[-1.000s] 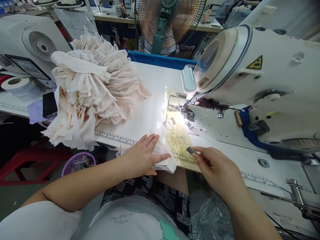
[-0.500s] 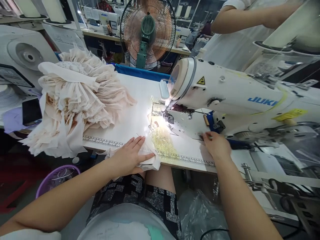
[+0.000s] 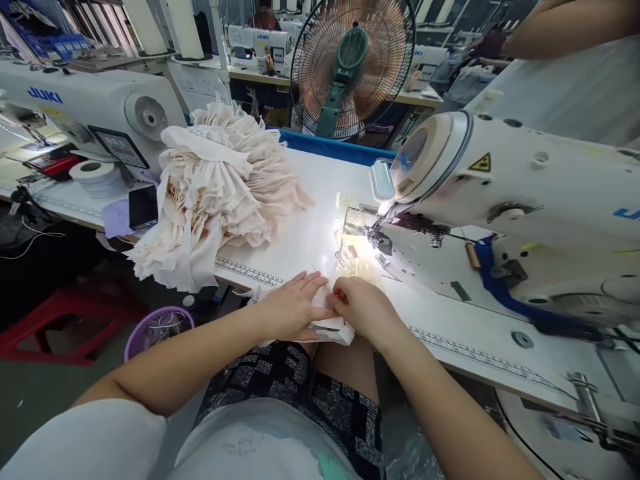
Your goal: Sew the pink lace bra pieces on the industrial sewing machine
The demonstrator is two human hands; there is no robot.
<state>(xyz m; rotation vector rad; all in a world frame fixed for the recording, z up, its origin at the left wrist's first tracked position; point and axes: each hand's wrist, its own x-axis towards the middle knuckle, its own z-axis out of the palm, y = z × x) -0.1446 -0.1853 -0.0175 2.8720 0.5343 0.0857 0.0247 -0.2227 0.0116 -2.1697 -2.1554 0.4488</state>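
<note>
My left hand point(image 3: 293, 308) lies flat with its fingers stretched out on a small piece of white fabric point(image 3: 330, 328) at the front edge of the sewing table point(image 3: 310, 233). My right hand point(image 3: 363, 308) is beside it, its fingers curled and pinching the same fabric piece. Both hands touch each other just in front of the lit needle area point(image 3: 373, 237) of the white sewing machine point(image 3: 505, 200).
A tall heap of cream ruffled fabric point(image 3: 220, 187) sits on the table's left. A fan point(image 3: 350, 63) stands behind. Another sewing machine point(image 3: 95, 110) and tape roll point(image 3: 95, 175) are at left. A purple basket point(image 3: 155, 327) and red stool point(image 3: 55, 327) stand on the floor. Another person's arm point(image 3: 565, 23) shows top right.
My right hand came back from the machine's base on the right to the fabric piece beside my left hand. The left hand stayed flat on the fabric.
</note>
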